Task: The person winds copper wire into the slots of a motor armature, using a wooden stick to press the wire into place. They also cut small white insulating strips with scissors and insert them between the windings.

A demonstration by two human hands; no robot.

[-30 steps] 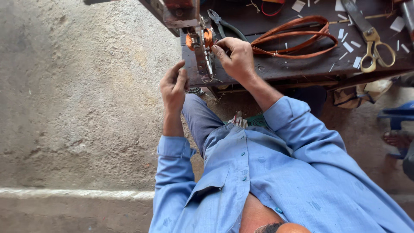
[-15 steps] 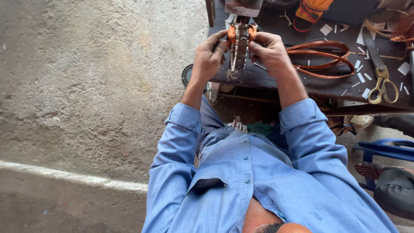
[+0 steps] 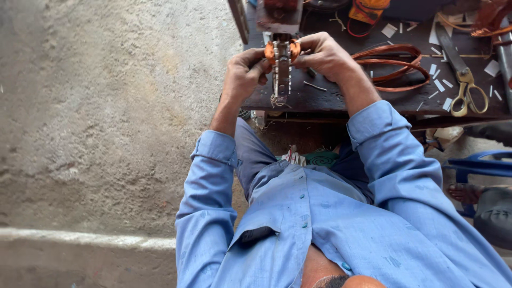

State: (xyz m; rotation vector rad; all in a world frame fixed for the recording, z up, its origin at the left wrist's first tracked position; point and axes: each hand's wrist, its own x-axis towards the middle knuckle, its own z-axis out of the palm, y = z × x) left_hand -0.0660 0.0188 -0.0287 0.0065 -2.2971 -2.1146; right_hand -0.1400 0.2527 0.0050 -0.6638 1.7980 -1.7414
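Rough concrete floor lies beside a dark workshop bench. At its edge, the left hand and right hand each pinch an orange copper coil on an upright metal winding piece. Winding looks underway, unfinished; loose copper wire loops lie right of the piece.

Count: two hands; one pair of scissors; one coil of copper wire; one metal stack; one surface.

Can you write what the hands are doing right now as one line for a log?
left hand: grips copper coil piece | right hand: grips its other side | bench: scissors, wire loops
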